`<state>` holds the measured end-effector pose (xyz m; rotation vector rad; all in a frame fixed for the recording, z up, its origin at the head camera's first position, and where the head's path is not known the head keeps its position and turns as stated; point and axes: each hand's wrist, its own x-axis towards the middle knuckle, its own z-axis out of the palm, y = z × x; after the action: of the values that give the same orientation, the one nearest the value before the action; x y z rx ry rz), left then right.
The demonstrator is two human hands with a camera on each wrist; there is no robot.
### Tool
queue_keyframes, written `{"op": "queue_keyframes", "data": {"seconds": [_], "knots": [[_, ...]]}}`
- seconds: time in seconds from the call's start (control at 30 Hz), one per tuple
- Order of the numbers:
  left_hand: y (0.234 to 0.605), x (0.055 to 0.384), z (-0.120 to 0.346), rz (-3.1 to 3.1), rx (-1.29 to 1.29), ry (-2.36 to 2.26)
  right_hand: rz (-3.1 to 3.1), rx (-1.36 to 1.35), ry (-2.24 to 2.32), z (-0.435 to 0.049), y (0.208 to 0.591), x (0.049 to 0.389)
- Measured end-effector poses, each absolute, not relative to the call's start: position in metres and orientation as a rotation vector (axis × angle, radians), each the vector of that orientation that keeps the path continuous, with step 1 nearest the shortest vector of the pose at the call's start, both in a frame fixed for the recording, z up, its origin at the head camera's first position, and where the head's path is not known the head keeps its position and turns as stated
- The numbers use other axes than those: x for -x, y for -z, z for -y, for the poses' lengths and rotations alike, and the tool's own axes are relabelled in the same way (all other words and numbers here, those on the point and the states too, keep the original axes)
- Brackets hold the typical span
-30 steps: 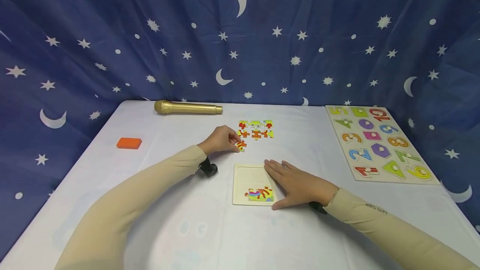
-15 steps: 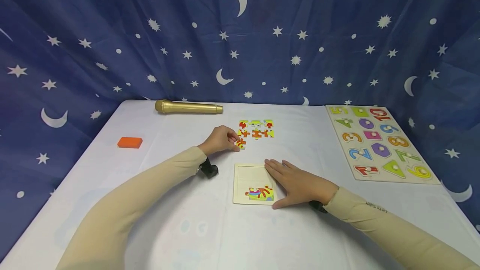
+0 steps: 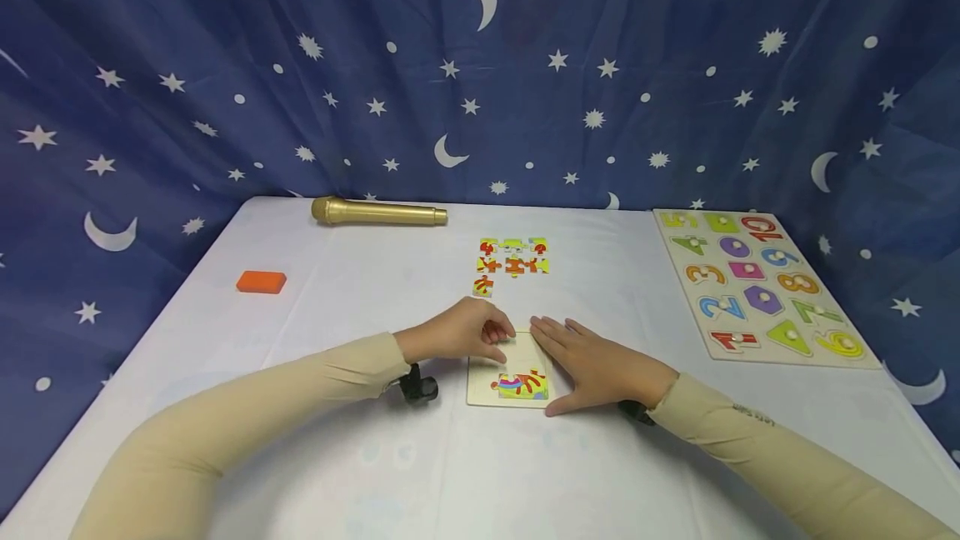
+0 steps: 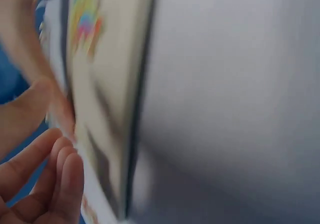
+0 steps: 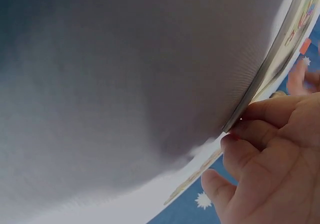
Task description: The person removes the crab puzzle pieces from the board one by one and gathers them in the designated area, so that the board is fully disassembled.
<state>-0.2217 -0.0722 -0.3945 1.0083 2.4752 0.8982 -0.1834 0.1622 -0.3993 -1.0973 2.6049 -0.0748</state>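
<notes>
A pale wooden puzzle tray lies flat at mid-table, with joined tiger-coloured puzzle pieces in its lower right part. Above the tray's left side hovers my left hand, its fingers loosely bent and the thumb apart from them. No piece shows between them in the left wrist view, where the same hand is beside the tray. My right hand rests along the tray's right edge, fingers extended. In the right wrist view, its fingertips touch a tray corner. Several loose puzzle pieces lie in rows beyond the tray.
A gold microphone lies near the back edge. To the left is an orange block, and to the right a board of numbers and shapes. A blue star-and-moon curtain hangs behind the white table.
My left hand has left the lowest loose puzzle piece, which stays on the table, and moved toward me over the tray. The right hand has kept its place at the tray's edge.
</notes>
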Motion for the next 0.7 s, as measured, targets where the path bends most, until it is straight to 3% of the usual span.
{"op": "queue_keyframes", "data": {"seconds": [0.27,0.7], "knots": [[0.398,0.199,0.067,-2.426,-1.144,-0.756,-2.654,1.185,0.086,-0.164,0.401,0.187],[0.398,0.193,0.069,-2.448,-1.118,-0.743,-2.656,1.193,0.051,-0.162,0.402,0.188]]}}
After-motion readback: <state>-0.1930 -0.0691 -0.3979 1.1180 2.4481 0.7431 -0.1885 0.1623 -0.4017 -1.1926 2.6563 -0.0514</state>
